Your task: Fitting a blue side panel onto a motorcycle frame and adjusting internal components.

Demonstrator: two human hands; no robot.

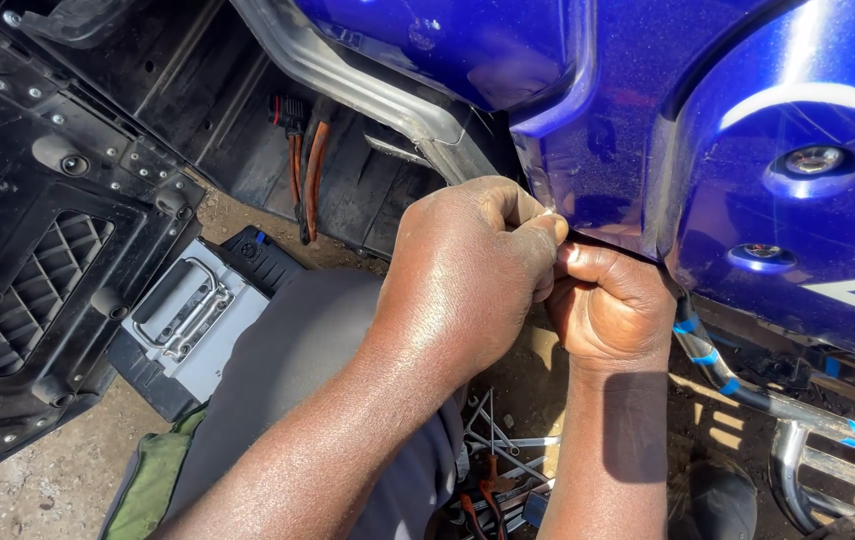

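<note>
My left hand (468, 275) and my right hand (613, 305) meet at the lower edge of a glossy blue body panel (648, 130). Both have their fingers curled tight against each other under that edge. The left thumb and forefinger pinch something small and pale at the panel's rim; I cannot make out what it is. The right hand's thumb presses beside it, and its palm side is hidden.
A black plastic panel with a grille (33, 250) lies at left. A grey battery with a metal handle (188, 325) sits on the dirt beside it. Orange cables (308, 170) hang behind. Loose metal tools (498, 460) lie below my hands. A chrome pipe with blue tape (738, 385) runs at right.
</note>
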